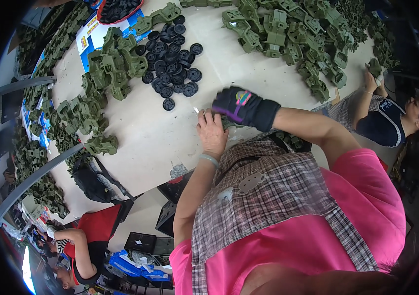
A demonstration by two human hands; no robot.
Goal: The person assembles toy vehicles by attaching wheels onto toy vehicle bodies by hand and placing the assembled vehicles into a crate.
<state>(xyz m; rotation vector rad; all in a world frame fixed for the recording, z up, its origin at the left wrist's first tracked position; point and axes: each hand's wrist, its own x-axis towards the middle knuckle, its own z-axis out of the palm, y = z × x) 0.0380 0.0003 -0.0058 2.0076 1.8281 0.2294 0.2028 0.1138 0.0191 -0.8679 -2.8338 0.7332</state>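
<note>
My left hand (212, 132) is bare, with a pale bangle at the wrist. Its fingers are bent at the table's near edge, against a green plastic part (230, 122) that is mostly covered by my hands. Over that part lies my right hand (241, 105), in a black and purple glove, its fingers curled in; whatever they hold is hidden. A small pale sliver (195, 110) shows just beyond my left fingertips. Farther off lie loose black toy wheels (169, 66), beside a heap of green toy vehicle bodies (113, 64).
More green vehicle bodies (288, 34) cover the far right of the pale table (155, 147). A red-rimmed container (102, 19) of black parts stands far left. A black bag (91, 179) rests at the left edge. Co-workers sit at lower left (84, 250) and right (381, 118).
</note>
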